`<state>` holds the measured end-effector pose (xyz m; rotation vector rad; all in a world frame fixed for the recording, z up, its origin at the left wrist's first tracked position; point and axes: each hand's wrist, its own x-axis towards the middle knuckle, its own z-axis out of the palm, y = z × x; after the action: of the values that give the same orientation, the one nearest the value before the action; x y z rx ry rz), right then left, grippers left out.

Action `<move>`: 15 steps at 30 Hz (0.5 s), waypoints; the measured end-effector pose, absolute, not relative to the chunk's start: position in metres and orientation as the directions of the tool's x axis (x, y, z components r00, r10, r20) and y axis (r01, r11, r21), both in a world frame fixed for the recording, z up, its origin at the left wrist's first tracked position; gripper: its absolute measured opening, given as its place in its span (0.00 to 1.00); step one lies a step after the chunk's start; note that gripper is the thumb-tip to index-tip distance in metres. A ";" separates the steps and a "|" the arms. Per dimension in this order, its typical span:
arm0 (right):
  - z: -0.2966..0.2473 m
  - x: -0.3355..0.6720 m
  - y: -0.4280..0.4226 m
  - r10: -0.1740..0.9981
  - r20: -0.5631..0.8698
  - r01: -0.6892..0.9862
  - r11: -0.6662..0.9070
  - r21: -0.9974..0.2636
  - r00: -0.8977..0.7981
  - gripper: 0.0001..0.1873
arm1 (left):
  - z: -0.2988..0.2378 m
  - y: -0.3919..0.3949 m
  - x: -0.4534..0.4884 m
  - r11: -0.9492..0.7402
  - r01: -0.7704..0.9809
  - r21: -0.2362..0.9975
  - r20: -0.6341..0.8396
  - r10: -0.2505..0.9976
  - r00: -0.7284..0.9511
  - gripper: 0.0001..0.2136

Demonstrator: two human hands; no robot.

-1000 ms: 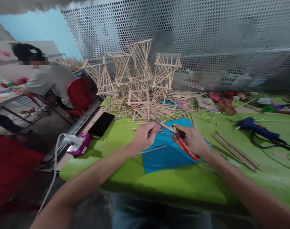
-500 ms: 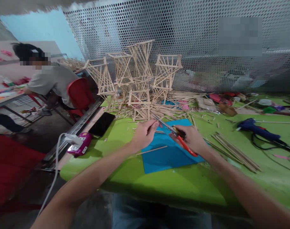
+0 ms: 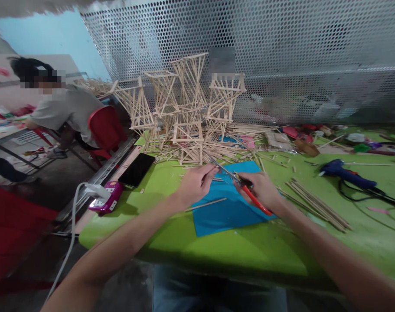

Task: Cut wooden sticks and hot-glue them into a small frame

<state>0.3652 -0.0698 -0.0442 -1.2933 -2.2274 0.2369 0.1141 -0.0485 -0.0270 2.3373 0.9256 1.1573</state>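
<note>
My right hand (image 3: 261,188) grips a pair of scissors (image 3: 256,200) with orange-red handles, its blades pointing up and left. At the blade tips my left hand (image 3: 197,184) is closed in a pinch; whatever lies between its fingertips is too small to make out. Both hands are over a blue sheet (image 3: 230,219) on the green table. A short thin wooden stick (image 3: 208,204) lies across the sheet's left part. Beyond the hands stand several twisted towers of thin sticks (image 3: 190,82), with a heap of loose sticks around their bases.
Right of my right hand lies a bundle of sticks (image 3: 317,203), then a blue glue gun (image 3: 347,174) with its cable. A black phone (image 3: 137,170) and a purple power strip (image 3: 109,198) are at left. Beyond them a person (image 3: 67,108) sits on a red chair (image 3: 106,128).
The whole view has shifted slightly, so things appear a little further left. The scissors' orange handle reaches slightly further to the lower right. My left hand keeps its pinch near the blade tips.
</note>
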 end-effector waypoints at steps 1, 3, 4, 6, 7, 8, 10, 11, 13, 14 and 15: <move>-0.044 0.367 -0.069 0.840 0.366 0.735 0.533 -0.418 -0.401 0.14 | -0.024 -0.050 0.114 -0.712 0.377 0.593 0.561 0.700 0.442 0.17; -0.041 0.370 -0.069 0.833 0.361 0.709 0.549 -0.442 -0.420 0.18 | -0.020 -0.055 0.115 -0.703 0.329 0.631 0.557 0.706 0.438 0.17; -0.040 0.370 -0.070 0.833 0.356 0.699 0.551 -0.457 -0.424 0.19 | -0.018 -0.057 0.116 -0.692 0.301 0.657 0.550 0.712 0.437 0.18; -0.037 0.369 -0.070 0.838 0.345 0.678 0.545 -0.494 -0.422 0.20 | -0.016 -0.059 0.117 -0.661 0.238 0.712 0.534 0.729 0.428 0.18; -0.037 0.368 -0.070 0.843 0.341 0.669 0.538 -0.513 -0.416 0.21 | -0.017 -0.059 0.118 -0.643 0.208 0.738 0.525 0.739 0.421 0.19; -0.036 0.368 -0.069 0.849 0.337 0.664 0.529 -0.528 -0.408 0.21 | -0.018 -0.058 0.118 -0.619 0.170 0.767 0.516 0.752 0.409 0.19; -0.037 0.368 -0.066 0.863 0.341 0.679 0.505 -0.533 -0.374 0.24 | -0.021 -0.053 0.118 -0.542 0.046 0.839 0.490 0.789 0.370 0.20; -0.037 0.370 -0.064 0.872 0.347 0.702 0.486 -0.521 -0.346 0.24 | -0.023 -0.050 0.118 -0.492 -0.039 0.870 0.473 0.809 0.349 0.20; -0.039 0.378 -0.058 0.889 0.361 0.757 0.437 -0.485 -0.281 0.25 | -0.026 -0.042 0.118 -0.385 -0.215 0.897 0.437 0.844 0.310 0.20; -0.040 0.382 -0.056 0.895 0.370 0.782 0.410 -0.469 -0.248 0.24 | -0.026 -0.039 0.117 -0.347 -0.276 0.896 0.423 0.857 0.296 0.19; -0.040 0.387 -0.053 0.900 0.378 0.802 0.384 -0.458 -0.215 0.23 | -0.027 -0.036 0.117 -0.322 -0.316 0.893 0.413 0.864 0.287 0.19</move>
<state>0.3873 -0.0531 -0.0402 -1.4559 -2.0563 0.2168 0.1173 -0.0362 -0.0265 1.4230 0.5466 1.3133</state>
